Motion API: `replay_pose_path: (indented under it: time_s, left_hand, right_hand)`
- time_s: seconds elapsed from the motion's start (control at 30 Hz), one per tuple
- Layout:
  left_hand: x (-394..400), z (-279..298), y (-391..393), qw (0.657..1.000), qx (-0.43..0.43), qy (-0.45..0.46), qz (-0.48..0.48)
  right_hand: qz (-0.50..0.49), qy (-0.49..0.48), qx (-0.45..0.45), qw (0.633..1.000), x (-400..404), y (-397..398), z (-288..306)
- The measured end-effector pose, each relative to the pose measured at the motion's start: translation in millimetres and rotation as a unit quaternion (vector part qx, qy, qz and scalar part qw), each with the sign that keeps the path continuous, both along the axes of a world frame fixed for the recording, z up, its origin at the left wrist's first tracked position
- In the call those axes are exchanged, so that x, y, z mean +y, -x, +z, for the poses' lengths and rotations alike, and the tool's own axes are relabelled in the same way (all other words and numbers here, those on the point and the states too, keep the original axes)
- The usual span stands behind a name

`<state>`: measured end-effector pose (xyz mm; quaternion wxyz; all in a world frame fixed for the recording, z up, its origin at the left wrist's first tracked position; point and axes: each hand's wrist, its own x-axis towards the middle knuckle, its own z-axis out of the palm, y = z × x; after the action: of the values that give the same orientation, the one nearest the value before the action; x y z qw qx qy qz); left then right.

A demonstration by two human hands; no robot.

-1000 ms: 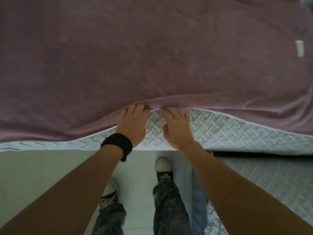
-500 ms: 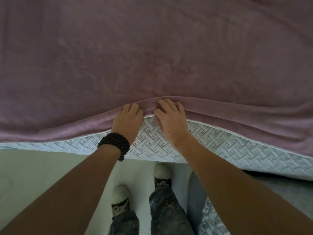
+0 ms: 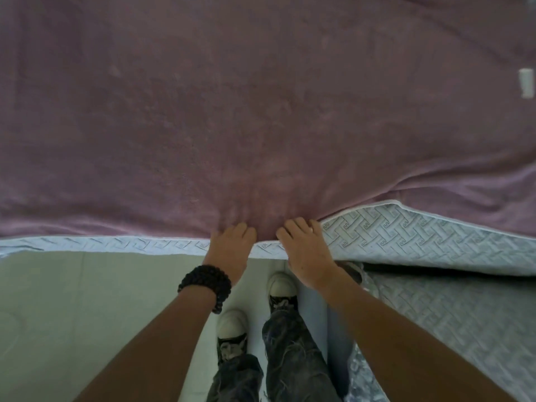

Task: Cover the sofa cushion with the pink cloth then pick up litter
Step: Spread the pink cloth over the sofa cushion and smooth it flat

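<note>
The pink cloth [image 3: 261,111] lies spread over almost all of the top of the cushion [image 3: 406,239], so the covering part looks nearly done. On the left, the cloth reaches right to the front edge of the cushion. On the right, it stops short, and a wide strip of the grey woven cushion top shows bare along the front edge. Both hands are at the middle of the front edge, close together. The left hand [image 3: 229,248] has its fingertips bent into the cloth edge, and it seems to be pinching the cloth. The right hand [image 3: 304,250] lies flatter, with its fingertips on the cloth edge and its palm over the cushion rim; I cannot tell if it grips the cloth or only presses on it. Small wrinkles fan out in the cloth just above the two hands. What is left, I think, is to pull the right part of the cloth forward until the bare strip is hidden, and after that to pick up litter. No litter shows on the floor [image 3: 87,314] in this view. A small white tag [image 3: 526,82] sits on the cloth near the far right edge. The left wrist wears a black bead bracelet [image 3: 207,285]. Two shoes [image 3: 232,326] stand on the floor below the hands. Another grey cushion [image 3: 464,314] lies low on the right, under the front edge. Nothing blocks the hands.
</note>
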<state>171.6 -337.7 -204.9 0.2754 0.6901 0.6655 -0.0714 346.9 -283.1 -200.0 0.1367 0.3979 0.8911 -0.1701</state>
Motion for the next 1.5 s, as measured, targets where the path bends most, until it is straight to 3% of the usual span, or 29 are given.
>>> replay_pose_path:
  time_s: [0.1, 0.23, 0.4, 0.47, 0.63, 0.87, 1.0, 1.23, 1.33, 1.5]
  left_hand:
    - [-8.3, -2.5, 4.2, 1.0, -0.008, 0.017, 0.02]
    - [-13.1, 0.4, 20.8, 0.994, 0.06, -0.079, 0.039]
    - [-4.4, 5.4, 51.7, 0.996, 0.025, 0.084, 0.028]
    - [2.3, 13.5, 46.4, 0.996, 0.025, 0.089, 0.015]
    - [35.3, 31.7, -12.2, 0.999, 0.008, 0.048, -0.016]
    - [84.3, 35.6, -124.5, 0.99, -0.049, -0.088, -0.099]
    - [110.7, 26.2, -167.1, 0.987, -0.125, -0.078, -0.057]
    - [145.9, 1.2, -197.5, 0.989, 0.039, -0.112, -0.085]
    - [151.3, -6.4, -200.8, 0.986, 0.024, -0.146, -0.083]
    - [120.6, -4.3, -215.7, 0.987, -0.016, -0.057, -0.148]
  right_hand:
    - [-0.031, 0.006, -0.012, 0.999, -5.0, 12.3, -1.4]
    - [-0.051, 0.003, -0.005, 0.999, -7.8, 18.9, 0.9]
    - [-0.064, 0.06, 0.024, 0.996, -15.6, 21.1, 6.6]
    - [-0.081, 0.074, 0.046, 0.993, -15.1, 13.3, 14.9]
    - [-0.154, 0.03, 0.063, 0.986, -0.2, -31.8, 39.0]
    - [-0.22, -0.031, 0.048, 0.974, 30.1, -126.1, 39.5]
    - [-0.22, -0.055, 0.052, 0.972, 49.0, -161.4, 29.4]
    - [-0.208, -0.104, 0.042, 0.972, 101.5, -182.1, 2.0]
    - [-0.219, -0.084, 0.077, 0.969, 117.4, -178.9, -9.3]
    - [-0.139, -0.011, 0.05, 0.989, 103.2, -214.8, -15.8]
